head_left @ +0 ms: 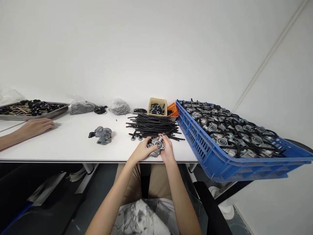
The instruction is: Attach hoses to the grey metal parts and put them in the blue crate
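Both my hands are at the table's front edge around a grey metal carburetor (156,150). With its fingers and thumb, my left hand (143,150) grips the left side of the body. My right hand (167,148) closes on the right side, and a small dark part (163,134) shows at its fingertips. Just beyond the hands lies a pile of black rubber hoses (154,124). Two small black-and-grey fittings (136,135) rest to the left of my fingers. A second carburetor (101,134) stands alone further left on the table.
A blue crate (202,153) of carburetors with hoses stands at the right. Behind the hoses are a cream bin (157,99) of small fittings and an orange basket (174,110). Bags of parts (119,107) line the wall. Another person's hand (36,127) rests near a metal tray (56,112).
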`<action>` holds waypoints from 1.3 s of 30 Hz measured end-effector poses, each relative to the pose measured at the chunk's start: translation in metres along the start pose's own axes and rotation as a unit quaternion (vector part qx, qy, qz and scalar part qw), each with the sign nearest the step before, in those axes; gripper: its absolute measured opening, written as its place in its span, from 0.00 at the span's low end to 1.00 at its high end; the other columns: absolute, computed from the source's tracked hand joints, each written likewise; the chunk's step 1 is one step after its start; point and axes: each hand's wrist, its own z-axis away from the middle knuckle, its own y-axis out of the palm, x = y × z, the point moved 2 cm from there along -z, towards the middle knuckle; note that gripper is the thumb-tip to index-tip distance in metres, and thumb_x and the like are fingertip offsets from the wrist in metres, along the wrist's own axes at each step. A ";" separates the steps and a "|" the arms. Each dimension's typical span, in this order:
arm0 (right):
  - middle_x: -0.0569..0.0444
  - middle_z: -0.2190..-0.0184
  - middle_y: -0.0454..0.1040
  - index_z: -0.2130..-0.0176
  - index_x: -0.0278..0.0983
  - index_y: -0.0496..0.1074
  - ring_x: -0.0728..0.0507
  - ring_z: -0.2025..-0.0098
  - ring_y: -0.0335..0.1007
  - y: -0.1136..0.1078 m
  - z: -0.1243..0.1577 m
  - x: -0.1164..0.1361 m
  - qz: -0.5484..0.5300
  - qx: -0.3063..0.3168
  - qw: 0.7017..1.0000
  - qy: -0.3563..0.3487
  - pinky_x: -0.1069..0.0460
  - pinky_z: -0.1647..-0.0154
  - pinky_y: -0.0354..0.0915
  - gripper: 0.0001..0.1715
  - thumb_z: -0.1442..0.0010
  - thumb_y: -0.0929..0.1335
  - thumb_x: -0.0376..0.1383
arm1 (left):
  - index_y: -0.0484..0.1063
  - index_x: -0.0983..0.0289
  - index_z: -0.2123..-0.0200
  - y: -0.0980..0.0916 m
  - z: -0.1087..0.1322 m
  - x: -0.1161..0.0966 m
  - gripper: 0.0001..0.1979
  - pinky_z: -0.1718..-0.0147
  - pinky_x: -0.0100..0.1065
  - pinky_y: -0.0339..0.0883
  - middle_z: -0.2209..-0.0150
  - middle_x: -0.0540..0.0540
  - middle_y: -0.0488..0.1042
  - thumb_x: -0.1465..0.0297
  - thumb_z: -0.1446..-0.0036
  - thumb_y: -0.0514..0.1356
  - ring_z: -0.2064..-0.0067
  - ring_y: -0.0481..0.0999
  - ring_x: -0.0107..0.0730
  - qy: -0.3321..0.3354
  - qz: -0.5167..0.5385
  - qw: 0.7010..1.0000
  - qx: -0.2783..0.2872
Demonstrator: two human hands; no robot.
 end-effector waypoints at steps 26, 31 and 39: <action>0.55 0.74 0.75 0.65 0.36 0.75 0.48 0.71 0.70 0.001 0.001 0.001 -0.002 0.022 1.000 -0.001 0.53 0.65 0.66 0.17 0.52 0.74 0.44 | 0.68 0.66 0.49 0.000 -0.001 0.001 0.28 0.52 0.43 0.66 0.51 0.61 0.75 0.53 0.47 0.60 0.52 0.74 0.49 0.002 0.007 1.000 -0.002; 0.55 0.73 0.74 0.63 0.37 0.75 0.48 0.71 0.70 0.000 0.001 0.000 -0.002 0.036 0.999 -0.005 0.53 0.66 0.66 0.17 0.49 0.73 0.45 | 0.70 0.66 0.51 0.000 -0.001 0.000 0.28 0.54 0.43 0.67 0.54 0.60 0.77 0.52 0.48 0.60 0.54 0.75 0.48 0.005 0.005 1.000 -0.003; 0.56 0.73 0.74 0.60 0.37 0.77 0.48 0.71 0.70 0.001 0.001 0.002 -0.004 0.039 0.999 -0.003 0.54 0.66 0.66 0.18 0.48 0.72 0.45 | 0.68 0.67 0.48 0.000 0.000 -0.001 0.29 0.51 0.44 0.65 0.50 0.63 0.75 0.53 0.48 0.60 0.50 0.73 0.50 -0.007 0.002 1.000 -0.004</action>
